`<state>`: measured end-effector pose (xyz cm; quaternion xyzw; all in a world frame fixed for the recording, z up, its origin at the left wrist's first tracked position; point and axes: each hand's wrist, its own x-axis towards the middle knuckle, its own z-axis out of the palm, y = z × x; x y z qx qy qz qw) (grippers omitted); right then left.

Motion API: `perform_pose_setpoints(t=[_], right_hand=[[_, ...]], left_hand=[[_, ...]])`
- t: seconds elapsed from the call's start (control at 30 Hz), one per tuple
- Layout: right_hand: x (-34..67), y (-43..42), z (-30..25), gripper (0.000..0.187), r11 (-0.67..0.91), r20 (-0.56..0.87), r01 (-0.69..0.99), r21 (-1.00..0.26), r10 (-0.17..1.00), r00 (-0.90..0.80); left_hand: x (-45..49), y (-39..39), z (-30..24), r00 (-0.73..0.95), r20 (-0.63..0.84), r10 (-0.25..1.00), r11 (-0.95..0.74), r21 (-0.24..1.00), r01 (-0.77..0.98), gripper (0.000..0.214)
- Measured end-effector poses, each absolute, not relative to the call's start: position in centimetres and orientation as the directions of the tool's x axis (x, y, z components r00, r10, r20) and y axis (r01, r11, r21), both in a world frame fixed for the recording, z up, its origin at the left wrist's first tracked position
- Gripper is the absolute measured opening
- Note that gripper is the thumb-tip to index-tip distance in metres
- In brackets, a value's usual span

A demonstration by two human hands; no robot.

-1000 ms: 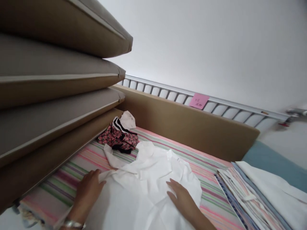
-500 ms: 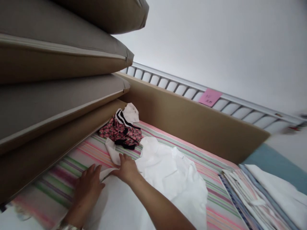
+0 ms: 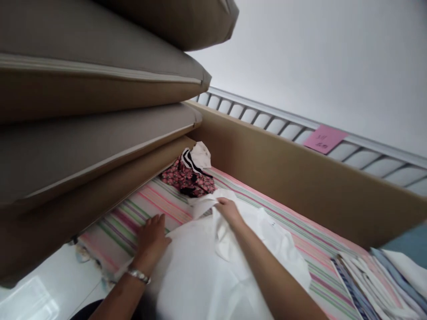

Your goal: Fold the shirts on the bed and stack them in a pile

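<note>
A white shirt [image 3: 196, 266] lies spread and rumpled over a striped sheet [image 3: 156, 200]. My right hand [image 3: 229, 210] pinches a fold of it near its far left part, lifting the cloth a little. To the left, my left hand [image 3: 151, 235], with a bracelet on the wrist, lies with fingers stretched and thumb apart at the shirt's left edge. Just beyond the right hand is a bunched floral garment [image 3: 187, 178] in pink and black, with a white cloth [image 3: 201, 155] against it.
Thick grey-brown cushions [image 3: 100, 129] are stacked on the left and overhang the sheet. A brown panel [image 3: 283, 178] closes the back, with a slatted rail and a pink note [image 3: 325, 138] above. Folded clothes [image 3: 370, 280] lie at the right. Pale floor [image 3: 36, 293] shows at lower left.
My right hand has drawn a fold of the shirt away to the right, up off the sheet. My left hand has separated from it. The view has shifted left.
</note>
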<state>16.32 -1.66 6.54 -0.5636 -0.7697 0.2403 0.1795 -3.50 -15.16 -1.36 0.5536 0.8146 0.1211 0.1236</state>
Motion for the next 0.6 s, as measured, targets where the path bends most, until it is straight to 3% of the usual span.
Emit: perform_pose_setpoints(t=[0.13, 0.2, 0.33, 0.4, 0.6], right_hand=[[23.1, -4.5, 10.8, 0.037, 0.219, 0.055, 0.644, -0.733, 0.963, -0.264], [26.1, -7.1, 12.1, 0.032, 0.175, -0.037, 0.599, -0.782, 0.945, -0.324], [30.3, -10.6, 12.5, 0.024, 0.181, -0.459, 0.78, -0.599, 0.72, -0.52], [31.0, -10.3, 12.0, 0.03, 0.186, -0.53, 0.833, -0.522, 0.695, -0.487], [27.5, -2.5, 9.1, 0.028, 0.212, -0.138, 0.835, -0.508, 0.937, -0.321]], left_hand=[[-3.6, -15.4, -1.7, -0.361, -0.023, 0.932, 0.346, 0.35, 0.871, 0.06], [-3.6, -15.4, -1.9, -0.358, -0.018, 0.933, 0.342, 0.347, 0.873, 0.057], [-3.4, -15.3, -2.0, -0.34, -0.043, 0.939, 0.334, 0.338, 0.88, 0.052], [-3.4, -15.3, -2.0, -0.335, -0.059, 0.94, 0.335, 0.332, 0.882, 0.051], [-3.3, -15.6, -2.2, -0.294, -0.081, 0.952, 0.303, 0.351, 0.886, 0.05]])
